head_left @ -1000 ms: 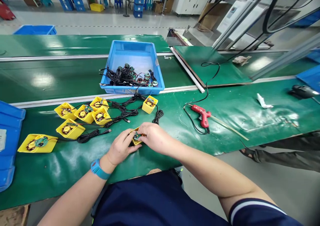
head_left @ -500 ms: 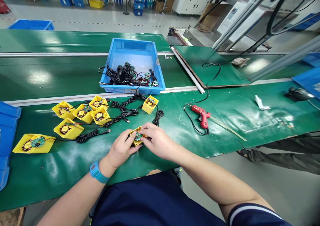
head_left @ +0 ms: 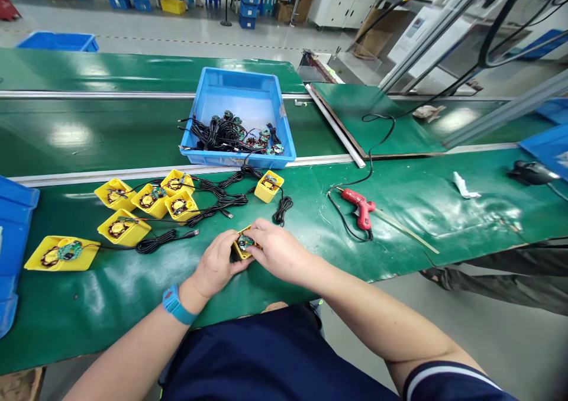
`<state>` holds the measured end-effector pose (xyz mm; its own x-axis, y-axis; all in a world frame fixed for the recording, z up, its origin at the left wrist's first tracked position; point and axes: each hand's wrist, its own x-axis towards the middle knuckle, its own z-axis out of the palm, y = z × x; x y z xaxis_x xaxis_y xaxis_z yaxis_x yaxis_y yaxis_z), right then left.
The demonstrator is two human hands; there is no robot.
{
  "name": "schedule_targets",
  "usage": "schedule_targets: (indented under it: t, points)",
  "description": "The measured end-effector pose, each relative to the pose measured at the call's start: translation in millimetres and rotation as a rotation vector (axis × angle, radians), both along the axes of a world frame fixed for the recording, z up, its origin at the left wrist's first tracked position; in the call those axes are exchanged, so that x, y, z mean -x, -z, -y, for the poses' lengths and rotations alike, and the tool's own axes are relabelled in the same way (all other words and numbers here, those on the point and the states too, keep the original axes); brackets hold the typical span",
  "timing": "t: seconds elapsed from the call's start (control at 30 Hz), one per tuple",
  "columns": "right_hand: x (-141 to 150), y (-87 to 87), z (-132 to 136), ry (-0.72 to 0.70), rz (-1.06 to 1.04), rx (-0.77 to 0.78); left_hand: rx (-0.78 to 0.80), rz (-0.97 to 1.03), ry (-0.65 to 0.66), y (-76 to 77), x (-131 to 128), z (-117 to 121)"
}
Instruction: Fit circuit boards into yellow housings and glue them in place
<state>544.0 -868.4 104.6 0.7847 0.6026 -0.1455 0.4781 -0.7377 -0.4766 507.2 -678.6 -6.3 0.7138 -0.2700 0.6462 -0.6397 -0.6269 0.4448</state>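
Left hand [head_left: 216, 265], with a blue wristband [head_left: 176, 306] at its wrist, and right hand [head_left: 280, 252] meet over the green conveyor bench [head_left: 110, 306], both half-closed and pinching a small yellow tray [head_left: 240, 250] between them. Right fingers [head_left: 261, 234] cover the tray's right side, and a small green circuit board [head_left: 245, 242] shows inside it. Just left of the left hand lies a coiled black cable [head_left: 153, 246], running to a cluster of yellow trays [head_left: 180, 206] farther left. Ahead of the right hand sit a lone yellow tray [head_left: 268, 186] and a black cable coil [head_left: 283, 210]. Beyond them, a blue bin [head_left: 237, 159] holds tangled cables and boards. Well to the right of the right hand lies a red glue gun [head_left: 358, 207].
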Motion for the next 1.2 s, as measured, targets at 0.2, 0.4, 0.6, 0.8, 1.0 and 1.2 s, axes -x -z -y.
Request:
schedule_targets:
  t: [0.2, 0.4, 0.6, 0.8, 1.0, 1.2]
  points:
    - [-12, -16.4, 0, -0.044, -0.034, 0.009, 0.029, 0.005, -0.008, -3.7, -1, 2]
    - [7, 1.5, -12, 0.172, 0.035, 0.03, 0.07, -0.009, -0.058, -5.5, 5, 8]
    - [19, 14.0, -16, 0.318, 0.07, -0.065, 0.012, -0.01, -0.088, -6.2, 7, 10]
    - [17, 1.4, -17, 0.363, -0.009, -0.033, -0.041, -0.025, -0.083, -12.5, 7, 10]
    - [18, -1.2, -22, 0.373, -0.027, -0.021, -0.059, 0.007, -0.079, -12.3, 8, 8]
    - [12, 6.5, -2, 0.267, -0.03, -0.231, -0.031, -0.056, -0.107, -14.7, 9, 10]
